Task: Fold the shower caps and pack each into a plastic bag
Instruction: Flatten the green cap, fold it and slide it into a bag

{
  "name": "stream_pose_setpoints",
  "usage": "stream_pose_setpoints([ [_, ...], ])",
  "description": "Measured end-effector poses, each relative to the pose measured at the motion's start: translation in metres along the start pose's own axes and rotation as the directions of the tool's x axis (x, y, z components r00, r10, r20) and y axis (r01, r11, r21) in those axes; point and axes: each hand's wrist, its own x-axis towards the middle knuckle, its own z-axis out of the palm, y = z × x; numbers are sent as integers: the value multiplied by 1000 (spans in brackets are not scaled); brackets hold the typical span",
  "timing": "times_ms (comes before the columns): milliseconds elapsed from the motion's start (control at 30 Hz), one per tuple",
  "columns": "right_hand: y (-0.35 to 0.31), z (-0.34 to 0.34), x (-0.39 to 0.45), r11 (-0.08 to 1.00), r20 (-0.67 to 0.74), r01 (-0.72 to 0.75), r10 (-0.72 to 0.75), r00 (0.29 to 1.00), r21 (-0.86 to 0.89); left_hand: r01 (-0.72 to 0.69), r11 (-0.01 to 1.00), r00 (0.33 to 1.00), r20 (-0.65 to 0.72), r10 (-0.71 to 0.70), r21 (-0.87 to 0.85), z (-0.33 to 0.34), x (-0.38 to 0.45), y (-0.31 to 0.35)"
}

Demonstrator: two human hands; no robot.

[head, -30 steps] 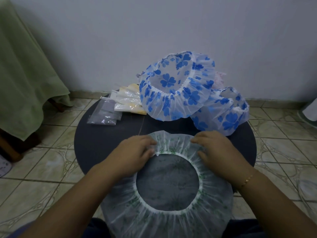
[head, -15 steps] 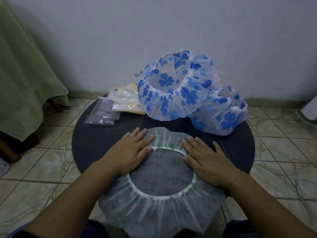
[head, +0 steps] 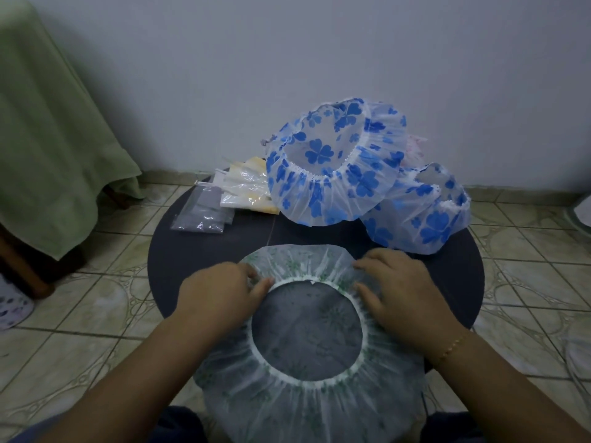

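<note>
Round dark table (head: 179, 266), green cloth (head: 48, 139) draped at left, beige tiled floor (head: 80, 314), pale wall (head: 287, 59)

Pale translucent white on the near shower cap (head: 307, 398), scattered with faint green floral sprigs and ringed by a white elastic band. Behind it, two caps in clear white with bold blue four-leaf clovers: the big one (head: 332, 174) and the smaller one (head: 425, 212). The round table (head: 198, 260) is dark navy, nearly black. Clear plastic bags (head: 204, 215) sit beside white-and-yellow packets (head: 246, 190). Sage green cloth (head: 48, 139), beige patterned floor tiles (head: 80, 314), a gold bracelet (head: 454, 345).
</note>
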Motion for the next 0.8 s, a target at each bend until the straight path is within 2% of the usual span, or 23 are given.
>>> stream_pose_setpoints([
  [67,-4,2,1,995,196,58,-72,978,76,-3,1000,1000,-11,3,6,-1,-2,3],
  [167,-1,8,-1,1000,489,-11,0,872,21,-43,999,999,22,43,-6,1,-2,6],
  [233,-2,9,-2,997,543,-77,78,836,-26,-95,995,984,152,97,-21,9,-1,4],
  [300,-2,10,-3,990,537,-127,141,831,-64,-138,990,955,260,141,-33,18,2,2],
  [400,-2,8,-5,981,516,-166,192,835,-97,-187,981,945,265,193,-49,27,9,-4],
  [467,-3,8,-5,978,494,-178,209,844,-110,-217,972,946,226,232,-91,32,14,-8],
  [567,0,9,-6,978,413,-164,204,888,-132,-255,936,954,98,285,-241,33,17,-13],
  [633,2,9,-7,983,287,-147,173,942,-111,-294,902,955,-60,290,-315,28,17,-14],
  [700,5,11,-7,995,156,-100,99,983,-5,-321,904,938,-228,261,-283,18,14,-15],
  [733,8,12,-6,996,65,-60,56,996,70,-301,917,940,-246,238,-263,12,12,-16],
  [767,10,12,-5,991,35,-36,31,999,132,-269,930,955,-199,222,-252,7,9,-18],
  [800,8,10,-5,985,69,-24,12,998,173,-241,937,970,-105,221,-251,3,6,-20],
])
